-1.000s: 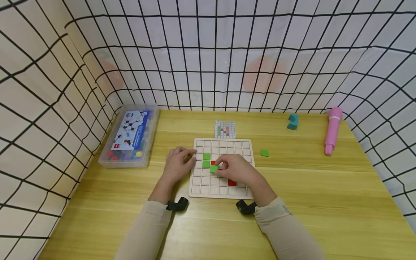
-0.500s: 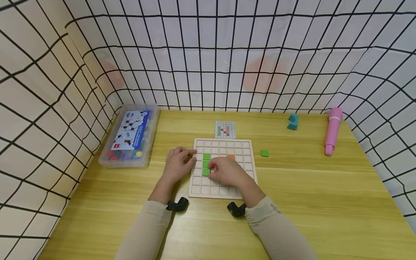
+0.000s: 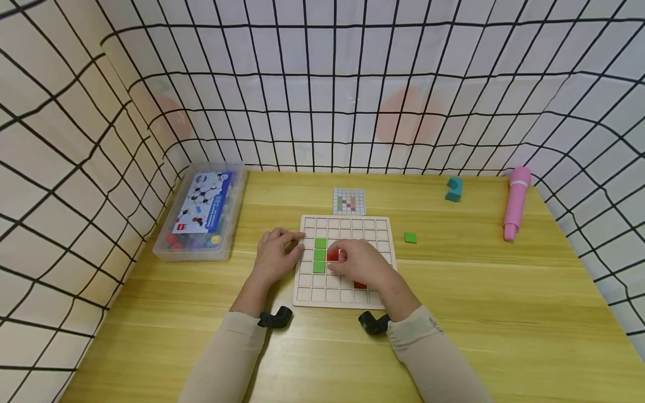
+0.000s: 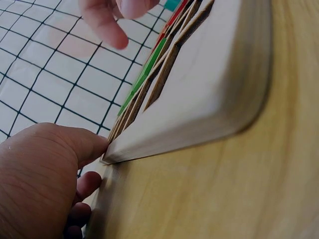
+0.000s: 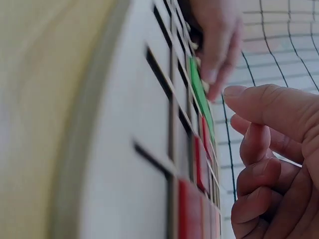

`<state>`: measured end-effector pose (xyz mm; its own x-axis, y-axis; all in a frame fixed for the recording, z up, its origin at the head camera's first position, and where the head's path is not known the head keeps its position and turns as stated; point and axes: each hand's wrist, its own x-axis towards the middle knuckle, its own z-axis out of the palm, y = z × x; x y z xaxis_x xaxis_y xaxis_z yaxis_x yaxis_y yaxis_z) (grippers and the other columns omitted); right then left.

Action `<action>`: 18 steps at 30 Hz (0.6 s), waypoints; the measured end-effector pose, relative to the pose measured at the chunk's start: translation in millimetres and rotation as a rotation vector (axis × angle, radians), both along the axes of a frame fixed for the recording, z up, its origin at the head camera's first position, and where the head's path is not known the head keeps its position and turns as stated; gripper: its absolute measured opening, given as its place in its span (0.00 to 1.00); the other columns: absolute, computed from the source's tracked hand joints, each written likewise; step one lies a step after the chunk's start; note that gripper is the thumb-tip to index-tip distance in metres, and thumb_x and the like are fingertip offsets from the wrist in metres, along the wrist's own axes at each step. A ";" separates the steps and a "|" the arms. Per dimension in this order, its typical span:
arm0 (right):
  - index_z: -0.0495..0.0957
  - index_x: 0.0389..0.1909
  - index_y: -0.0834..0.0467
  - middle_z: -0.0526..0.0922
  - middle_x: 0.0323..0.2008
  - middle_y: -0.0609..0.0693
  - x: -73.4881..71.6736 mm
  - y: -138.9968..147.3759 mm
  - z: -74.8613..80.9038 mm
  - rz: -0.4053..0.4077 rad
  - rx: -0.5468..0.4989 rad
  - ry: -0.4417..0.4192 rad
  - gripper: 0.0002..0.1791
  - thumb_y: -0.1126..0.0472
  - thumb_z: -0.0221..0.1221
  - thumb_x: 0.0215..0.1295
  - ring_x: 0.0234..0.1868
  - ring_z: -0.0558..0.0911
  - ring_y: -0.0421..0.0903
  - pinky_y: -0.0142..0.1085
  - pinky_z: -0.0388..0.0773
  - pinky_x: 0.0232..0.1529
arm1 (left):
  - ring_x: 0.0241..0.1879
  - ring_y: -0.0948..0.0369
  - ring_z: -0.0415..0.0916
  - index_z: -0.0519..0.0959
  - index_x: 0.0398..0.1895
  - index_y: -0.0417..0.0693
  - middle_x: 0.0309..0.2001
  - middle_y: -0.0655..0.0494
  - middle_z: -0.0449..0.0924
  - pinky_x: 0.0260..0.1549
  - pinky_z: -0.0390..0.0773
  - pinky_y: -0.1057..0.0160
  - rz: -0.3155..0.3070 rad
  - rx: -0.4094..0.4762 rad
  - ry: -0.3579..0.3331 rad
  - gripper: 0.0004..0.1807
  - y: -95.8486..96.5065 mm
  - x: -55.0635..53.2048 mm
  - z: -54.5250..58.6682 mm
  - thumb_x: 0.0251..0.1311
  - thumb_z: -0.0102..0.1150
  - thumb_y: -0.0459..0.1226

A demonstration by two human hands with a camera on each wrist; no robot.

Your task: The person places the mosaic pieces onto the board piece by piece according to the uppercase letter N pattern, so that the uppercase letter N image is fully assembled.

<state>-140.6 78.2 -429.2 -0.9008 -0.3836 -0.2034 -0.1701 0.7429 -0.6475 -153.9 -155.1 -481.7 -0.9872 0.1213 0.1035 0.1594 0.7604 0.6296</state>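
A wooden grid board [image 3: 347, 224] lies flat on the table. Three green tiles [image 3: 319, 254] form a column in its left half. One red tile [image 3: 333, 255] sits just right of them, and another red tile [image 3: 360, 285] shows under the right wrist. My left hand [image 3: 274, 254] rests at the board's left edge; in the left wrist view its thumb [image 4: 82, 142] touches the side. Over the middle of the board hovers my right hand [image 3: 365, 262], thumb and index finger parted with nothing between them, as the right wrist view shows. It hides some squares.
Right of the board lies a loose green tile [image 3: 410, 238]. A printed grid card [image 3: 349, 201] lies behind the board. A clear plastic box [image 3: 201, 212] stands at left, a teal block [image 3: 454, 189] and pink microphone-shaped object [image 3: 516, 202] at right. Black mesh surrounds the table.
My right hand carried a green tile left, set it at the bottom of the green column, let go and drew back right. The left hand stayed in place.
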 end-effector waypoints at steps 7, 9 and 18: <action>0.82 0.53 0.53 0.77 0.28 0.48 -8.6 33.1 1.8 -0.102 -0.059 -0.024 0.17 0.54 0.67 0.66 0.27 0.73 0.44 0.35 0.68 0.30 | 0.49 0.51 0.67 0.84 0.60 0.59 0.52 0.51 0.79 0.54 0.62 0.49 0.002 0.011 -0.004 0.18 -0.6 -0.2 -0.8 0.69 0.59 0.47; 0.81 0.55 0.54 0.76 0.29 0.49 -11.4 45.3 1.4 -0.129 -0.071 -0.028 0.18 0.54 0.66 0.67 0.26 0.72 0.45 0.35 0.68 0.29 | 0.49 0.51 0.67 0.84 0.60 0.59 0.52 0.51 0.79 0.54 0.62 0.49 0.001 0.012 -0.003 0.18 -0.5 -0.1 -0.6 0.69 0.59 0.47; 0.78 0.59 0.54 0.76 0.34 0.51 -23.9 99.5 -7.1 -0.321 -0.066 -0.066 0.21 0.52 0.65 0.69 0.30 0.73 0.48 0.36 0.69 0.31 | 0.49 0.51 0.67 0.84 0.60 0.59 0.52 0.52 0.79 0.54 0.62 0.49 0.003 0.015 -0.004 0.18 -0.1 0.6 0.2 0.69 0.59 0.46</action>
<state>-164.5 177.7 -436.3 -0.9635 -0.0972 -0.2494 0.1093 0.7076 -0.6981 -153.3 -155.2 -481.6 -0.9880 0.1165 0.1015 0.1545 0.7516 0.6412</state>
